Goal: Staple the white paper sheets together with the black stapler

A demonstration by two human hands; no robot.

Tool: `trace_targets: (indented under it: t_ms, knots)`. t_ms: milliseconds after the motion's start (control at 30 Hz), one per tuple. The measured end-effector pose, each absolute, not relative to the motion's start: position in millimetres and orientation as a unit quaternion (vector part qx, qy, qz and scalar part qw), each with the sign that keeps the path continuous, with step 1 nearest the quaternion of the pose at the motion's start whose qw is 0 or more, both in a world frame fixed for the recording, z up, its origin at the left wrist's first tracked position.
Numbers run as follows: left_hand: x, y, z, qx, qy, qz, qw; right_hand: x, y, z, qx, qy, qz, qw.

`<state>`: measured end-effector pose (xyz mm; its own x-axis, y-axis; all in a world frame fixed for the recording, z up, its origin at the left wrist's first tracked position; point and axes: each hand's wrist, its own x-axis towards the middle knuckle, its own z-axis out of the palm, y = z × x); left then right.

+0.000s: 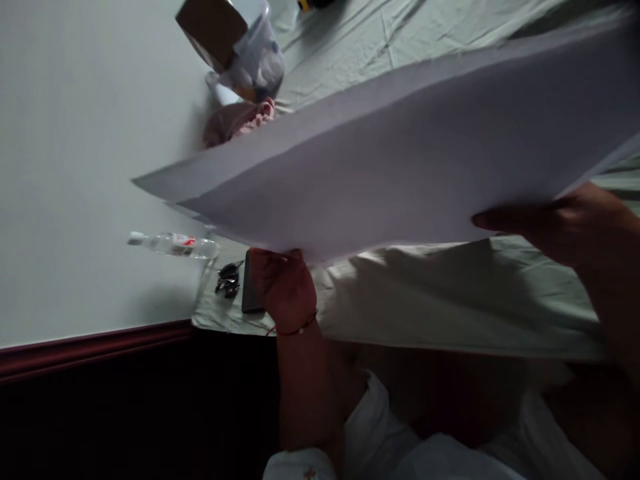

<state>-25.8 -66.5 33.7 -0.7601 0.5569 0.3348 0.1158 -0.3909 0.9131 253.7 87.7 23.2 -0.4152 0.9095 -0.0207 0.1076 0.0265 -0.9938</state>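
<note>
A large white sheet of paper (380, 167) is held up across the middle of the head view, tilted and slightly curved. More than one layer shows along its left end. My left hand (285, 283), with a red string bracelet at the wrist, pinches the near edge left of the middle. On the right, my right hand (575, 223) grips the same near edge, its thumb lying on the face of the sheet. The fingers beneath the paper are hidden.
A pale green cloth (450, 293) covers the table. At its left end stand a clear plastic bottle (183, 245), keys (229, 280) and a dark flat object (250, 297). Farther back are pink fabric (240, 123), a translucent bin (265, 63) and a brown box (213, 30).
</note>
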Motion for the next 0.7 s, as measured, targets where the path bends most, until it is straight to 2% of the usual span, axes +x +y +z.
trace_targets:
  t_ms: [133, 233, 367, 600, 700]
  knots:
    - [-26.5, -62.0, 27.4, 0.338, 0.570, 0.722, 0.200, 252.8, 88.4, 18.2, -0.404, -0.640, 0.570, 0.319]
    - [-28.9, -59.4, 23.3, 0.313, 0.577, 0.716, 0.237, 251.8, 88.4, 14.7, -0.395, -0.622, 0.581, 0.346]
    - [-33.5, -64.7, 26.7, 0.298, 0.578, 0.728, 0.218, 252.7, 83.8, 20.6, -0.415, -0.623, 0.546, 0.378]
    - [-39.8, -72.7, 21.7, 0.276, 0.602, 0.695, 0.280, 253.4, 82.6, 25.2, -0.407, -0.656, 0.555, 0.309]
    - [-39.1, -76.0, 13.7, 0.295, 0.606, 0.682, 0.283, 254.1, 88.3, 18.5, -0.410, -0.639, 0.570, 0.316]
